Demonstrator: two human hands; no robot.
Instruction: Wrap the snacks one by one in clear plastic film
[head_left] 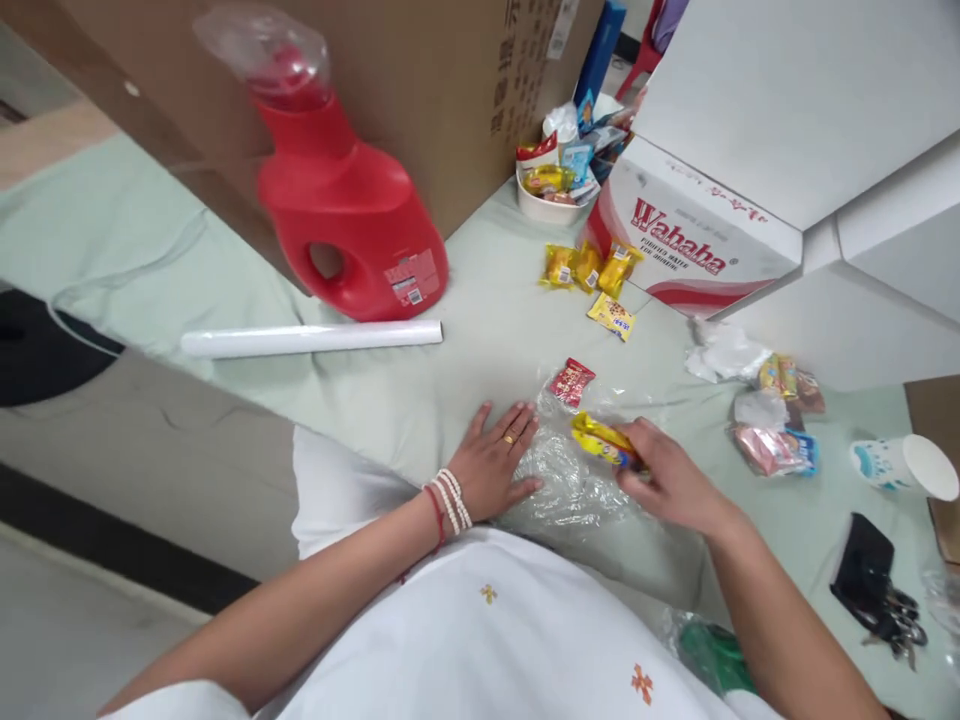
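My left hand [495, 460] lies flat with its fingers spread, at the left edge of a crumpled clear plastic bag [574, 485] on the cloth-covered table. Between the fingers and thumb of my right hand [667, 475] is a yellow snack packet [600, 440], held over the bag. A small red packet [572, 382] rests near the bag's far edge. Farther back lie several yellow wrapped snacks [589, 266] in a row, with a flat pale-yellow packet [612, 316] in front of them.
A white bowl of snacks [553, 207] stands at the back beside a Wahaba-printed carton [690, 235]. To the left are a red detergent bottle [352, 200] and a white roll [311, 338]. On the right lie a paper cup [904, 466], a black pouch with keys [864, 565] and snack packets [772, 448].
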